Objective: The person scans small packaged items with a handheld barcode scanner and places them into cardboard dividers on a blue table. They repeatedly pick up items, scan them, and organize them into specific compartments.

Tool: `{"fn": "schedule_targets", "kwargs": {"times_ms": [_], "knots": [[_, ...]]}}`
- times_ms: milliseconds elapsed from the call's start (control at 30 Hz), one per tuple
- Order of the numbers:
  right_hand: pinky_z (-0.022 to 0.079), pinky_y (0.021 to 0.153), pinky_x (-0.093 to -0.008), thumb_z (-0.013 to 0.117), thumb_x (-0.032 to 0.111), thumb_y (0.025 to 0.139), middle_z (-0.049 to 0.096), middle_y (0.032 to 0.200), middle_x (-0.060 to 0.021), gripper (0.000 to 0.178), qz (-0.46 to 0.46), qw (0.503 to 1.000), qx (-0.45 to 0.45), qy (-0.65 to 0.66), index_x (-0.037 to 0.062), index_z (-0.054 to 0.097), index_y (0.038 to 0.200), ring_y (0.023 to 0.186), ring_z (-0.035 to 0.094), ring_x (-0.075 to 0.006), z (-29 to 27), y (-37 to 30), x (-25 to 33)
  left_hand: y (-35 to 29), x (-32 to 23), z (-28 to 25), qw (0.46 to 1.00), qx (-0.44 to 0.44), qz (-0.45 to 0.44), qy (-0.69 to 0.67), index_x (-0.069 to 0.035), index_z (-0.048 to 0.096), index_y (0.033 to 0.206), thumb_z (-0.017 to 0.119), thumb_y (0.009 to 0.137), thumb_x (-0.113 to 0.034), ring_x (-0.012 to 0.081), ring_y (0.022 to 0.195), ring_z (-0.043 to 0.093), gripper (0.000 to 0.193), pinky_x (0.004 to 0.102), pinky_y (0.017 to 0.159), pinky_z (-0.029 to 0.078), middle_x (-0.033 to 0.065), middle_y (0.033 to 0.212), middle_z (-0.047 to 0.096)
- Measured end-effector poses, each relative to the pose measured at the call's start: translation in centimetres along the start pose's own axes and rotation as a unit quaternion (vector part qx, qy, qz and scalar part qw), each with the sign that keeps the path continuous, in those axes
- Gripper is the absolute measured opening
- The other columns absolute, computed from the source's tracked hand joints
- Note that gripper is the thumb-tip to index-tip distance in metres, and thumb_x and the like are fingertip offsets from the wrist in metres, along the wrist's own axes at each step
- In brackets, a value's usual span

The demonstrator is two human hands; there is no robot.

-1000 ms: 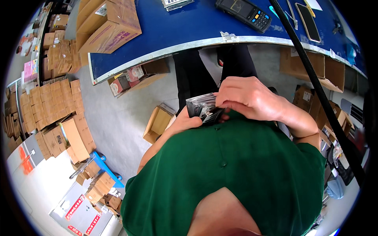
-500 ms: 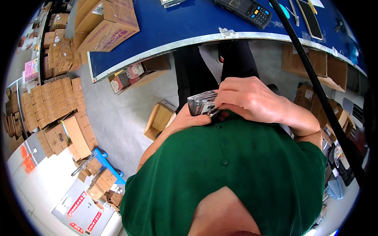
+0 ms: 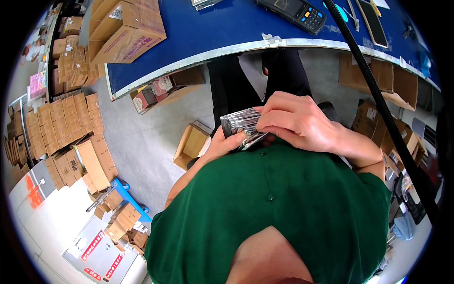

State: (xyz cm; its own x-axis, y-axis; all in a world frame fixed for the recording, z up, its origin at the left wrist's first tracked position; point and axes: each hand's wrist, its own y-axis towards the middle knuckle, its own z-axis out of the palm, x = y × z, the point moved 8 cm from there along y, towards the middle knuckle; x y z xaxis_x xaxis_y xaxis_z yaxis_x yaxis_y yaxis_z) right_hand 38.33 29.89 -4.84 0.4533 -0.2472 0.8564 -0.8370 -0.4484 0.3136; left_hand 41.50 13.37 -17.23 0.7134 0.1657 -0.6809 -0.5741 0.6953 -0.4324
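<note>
Close in front of my green shirt, a thick stack of thin, silvery flat packets (image 3: 238,122) is held with its layered edges facing up. My left hand (image 3: 224,144) is closed around the stack from the left, its thumb pressed on the near side. From the right, my right hand (image 3: 299,122) bends over the stack's right end. Its fingertips are pinched together at the packet edges, and part of the stack is hidden behind them. How many packets the right fingers grip cannot be made out.
Ahead is a blue table (image 3: 213,40) with a pale edge. On it are an open cardboard box (image 3: 135,40), a handheld scanner (image 3: 298,14), a phone (image 3: 372,23) and another silvery bundle (image 3: 206,4). A black strap (image 3: 373,85) crosses the right side. Cartons (image 3: 66,118) are stacked at left.
The stack has tilted and fanned wider, showing more of its layered edges. My left thumb has shifted left and up along it. My right hand has moved only slightly.
</note>
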Motion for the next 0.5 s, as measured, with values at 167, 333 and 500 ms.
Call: {"fn": "schedule_targets", "kwargs": {"times_ms": [167, 333, 500], "knots": [[0.060, 0.077, -0.0367, 0.076, -0.004, 0.073, 0.062, 0.083, -0.0103, 0.017, -0.007, 1.000, 0.018, 0.020, 0.0002, 0.067, 0.087, 0.076, 0.062, -0.0278, 0.4, 0.2, -0.1, 0.0, -0.7, 1.2, 0.998, -0.003, 0.012, -0.059, 0.001, 0.048, 0.138, 0.074, 0.083, -0.014, 0.0142, 0.115, 0.058, 0.062, 0.0317, 0.099, 0.045, 0.0066, 0.128, 0.060], [0.057, 0.071, -0.0362, 0.075, -0.002, 0.074, 0.060, 0.082, -0.0096, 0.015, 0.004, 1.000, 0.022, 0.013, 0.0020, 0.067, 0.086, 0.075, 0.062, -0.0269, 0.4, 0.6, 0.0, -0.5, -0.7, 1.0, 0.999, -0.010, -0.039, -0.011, 0.001, 0.047, 0.139, 0.076, 0.080, -0.010, 0.0132, 0.114, 0.058, 0.067, 0.0301, 0.098, 0.045, 0.0069, 0.127, 0.061], [0.050, 0.062, -0.0360, 0.073, -0.001, 0.077, 0.059, 0.084, -0.0089, 0.013, 0.008, 1.000, 0.026, 0.002, 0.0032, 0.066, 0.088, 0.075, 0.060, -0.0270, 0.7, 0.8, -0.3, -0.5, -1.2, 1.6, 0.997, 0.000, -0.055, -0.048, 0.002, 0.043, 0.142, 0.073, 0.084, -0.011, 0.0160, 0.118, 0.058, 0.067, 0.0322, 0.102, 0.045, 0.0100, 0.130, 0.059]]}}
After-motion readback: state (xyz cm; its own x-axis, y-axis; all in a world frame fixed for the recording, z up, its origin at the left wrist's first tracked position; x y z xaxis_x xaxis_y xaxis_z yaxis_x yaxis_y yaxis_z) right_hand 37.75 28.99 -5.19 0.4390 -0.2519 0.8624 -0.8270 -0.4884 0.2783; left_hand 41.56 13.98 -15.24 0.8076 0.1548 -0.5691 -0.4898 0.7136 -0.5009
